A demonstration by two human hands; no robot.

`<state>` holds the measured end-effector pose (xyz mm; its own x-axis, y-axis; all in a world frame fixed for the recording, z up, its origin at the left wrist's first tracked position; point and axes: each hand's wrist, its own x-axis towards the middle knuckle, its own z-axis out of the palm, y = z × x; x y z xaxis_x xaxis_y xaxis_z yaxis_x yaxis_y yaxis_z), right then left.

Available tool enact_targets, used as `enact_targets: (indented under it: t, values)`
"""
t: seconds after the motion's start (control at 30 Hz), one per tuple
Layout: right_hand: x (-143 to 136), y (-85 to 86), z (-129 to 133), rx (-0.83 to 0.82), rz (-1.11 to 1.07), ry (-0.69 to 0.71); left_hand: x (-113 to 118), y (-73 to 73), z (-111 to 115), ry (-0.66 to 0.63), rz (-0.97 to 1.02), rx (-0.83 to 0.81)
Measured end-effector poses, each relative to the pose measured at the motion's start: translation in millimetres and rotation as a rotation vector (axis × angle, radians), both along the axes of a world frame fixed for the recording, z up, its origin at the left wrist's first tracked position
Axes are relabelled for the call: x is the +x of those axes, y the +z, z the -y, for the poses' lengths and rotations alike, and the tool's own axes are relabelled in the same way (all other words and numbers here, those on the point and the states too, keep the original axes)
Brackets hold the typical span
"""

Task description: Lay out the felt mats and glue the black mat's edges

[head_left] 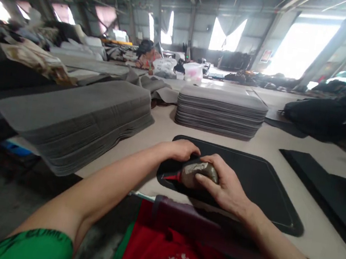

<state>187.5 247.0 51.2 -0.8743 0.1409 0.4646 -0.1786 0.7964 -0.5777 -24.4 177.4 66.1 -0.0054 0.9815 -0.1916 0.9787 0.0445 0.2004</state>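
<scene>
A black mat point(256, 175) with rounded corners lies flat on the beige table in front of me. My right hand point(225, 188) grips a grimy brown squeeze bottle point(197, 172) with a red nozzle point(171, 176), laid on its side over the mat's near left corner, nozzle pointing left. My left hand point(183, 150) rests on the mat just behind the bottle, fingers touching the bottle's top. Both forearms reach in from the bottom of the view.
Two stacks of grey mats stand on the table: a fanned one point(77, 120) at left, a neat one point(220, 110) straight ahead. Another black mat point(329, 185) lies at right. A person point(146, 55) sits far back among bags. The table edge point(114, 181) runs close to my body.
</scene>
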Motion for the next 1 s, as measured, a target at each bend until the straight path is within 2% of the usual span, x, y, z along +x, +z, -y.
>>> enact_targets:
  t: [0.13, 0.2, 0.27, 0.37, 0.47, 0.57, 0.7, 0.77, 0.87, 1.0]
  values:
    - [3.2, -0.8, -1.9, 0.053, -0.013, -0.037, -0.6, 0.0, -0.3, 0.007, 0.033, 0.002]
    - [11.1, -0.8, -7.4, 0.030, -0.008, -0.107, -1.5, -1.0, -0.4, 0.020, 0.061, 0.005]
    - [22.0, -1.1, -15.8, -0.059, 0.002, -0.224, -3.1, -2.9, -0.5, 0.038, 0.092, 0.009]
    - [41.3, -3.7, -34.8, -0.367, 0.016, -0.426, -6.0, -6.5, -0.3, 0.061, 0.146, 0.028]
    - [62.4, -8.4, -61.0, -0.766, -0.099, -0.513, -7.3, -7.0, 2.4, 0.082, 0.218, 0.067]
    - [85.6, -9.0, -89.4, -0.978, -0.257, -0.534, -6.6, -2.4, 13.0, 0.121, 0.291, 0.168]
    - [116.2, -0.8, -124.1, -1.223, -0.462, -0.563, -12.7, -2.5, 46.0, 0.226, 0.329, 0.403]
    - [128.1, 4.0, -142.5, -1.259, -0.579, -0.614, -21.9, -12.1, 67.8, 0.349, 0.394, 0.467]
    - [138.4, 8.3, -171.9, -1.209, -0.683, -0.692, -39.6, -37.1, 100.5, 0.572, 0.432, 0.447]
    - [133.4, 5.0, -203.4, -1.169, -0.698, -0.709, -61.9, -72.0, 130.9, 0.694, 0.351, 0.457]
